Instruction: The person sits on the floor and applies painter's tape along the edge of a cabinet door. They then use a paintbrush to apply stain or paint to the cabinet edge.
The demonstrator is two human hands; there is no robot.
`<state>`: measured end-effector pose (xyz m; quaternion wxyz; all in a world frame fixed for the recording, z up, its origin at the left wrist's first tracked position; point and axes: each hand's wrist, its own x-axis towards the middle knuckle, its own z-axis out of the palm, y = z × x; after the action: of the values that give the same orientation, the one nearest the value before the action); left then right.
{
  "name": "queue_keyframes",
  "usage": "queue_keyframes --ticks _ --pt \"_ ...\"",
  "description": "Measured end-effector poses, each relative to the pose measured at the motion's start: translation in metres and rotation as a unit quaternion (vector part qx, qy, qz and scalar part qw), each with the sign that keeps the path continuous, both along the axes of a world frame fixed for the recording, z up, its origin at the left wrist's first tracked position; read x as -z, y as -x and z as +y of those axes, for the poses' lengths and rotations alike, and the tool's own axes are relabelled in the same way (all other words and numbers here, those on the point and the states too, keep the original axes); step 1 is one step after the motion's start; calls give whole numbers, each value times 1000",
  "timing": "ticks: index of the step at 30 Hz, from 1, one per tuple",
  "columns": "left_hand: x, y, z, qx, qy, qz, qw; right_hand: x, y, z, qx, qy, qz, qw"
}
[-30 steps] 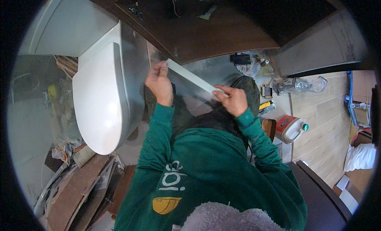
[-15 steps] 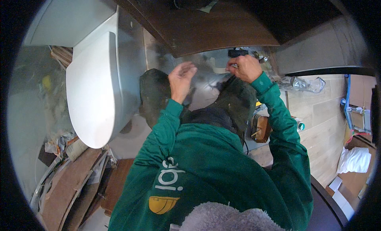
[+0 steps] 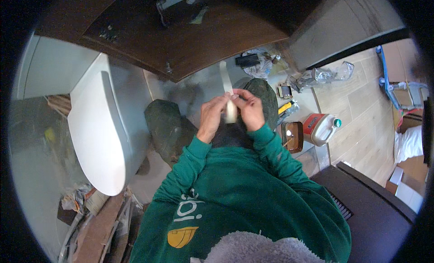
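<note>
Both hands, left hand (image 3: 212, 116) and right hand (image 3: 247, 110), pinch a pale flat tape strip (image 3: 226, 84) at centre frame, its long axis running away toward the upper edge.

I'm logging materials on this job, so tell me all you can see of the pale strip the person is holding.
The pale strip is thin, flat and off-white, like tape or a trim piece; its material is unclear. Both hands pinch its near end together, the left hand and right hand meeting over the person's knees. From there it runs up and away, its free end pointing toward the dark wooden cabinet, touching nothing else visible.
</note>
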<state>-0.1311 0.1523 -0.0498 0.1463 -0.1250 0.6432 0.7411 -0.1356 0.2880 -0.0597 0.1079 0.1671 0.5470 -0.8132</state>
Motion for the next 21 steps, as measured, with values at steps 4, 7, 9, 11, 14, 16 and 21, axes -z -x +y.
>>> queue_keyframes --ticks 4,7,9,11,14,16,21 --pt "-4 9 12 18 10 -58 998 24 -16 -8 -2 48 26 999" --pt "-8 16 9 49 50 30 997 21 -16 9 -28 68 -48 996" --pt "-13 20 4 70 56 37 995 15 -13 26 -34 81 -45 995" --pt "-20 25 0 108 106 58 987 11 -9 39 -27 158 -51 986" --pt "-34 29 -6 138 85 107 981 11 2 49 -60 193 -121 972" --pt "-44 29 -14 189 97 124 969 15 11 48 -63 276 -153 947" --pt "-57 24 -27 271 159 127 941 24 32 33 -7 249 -100 963"
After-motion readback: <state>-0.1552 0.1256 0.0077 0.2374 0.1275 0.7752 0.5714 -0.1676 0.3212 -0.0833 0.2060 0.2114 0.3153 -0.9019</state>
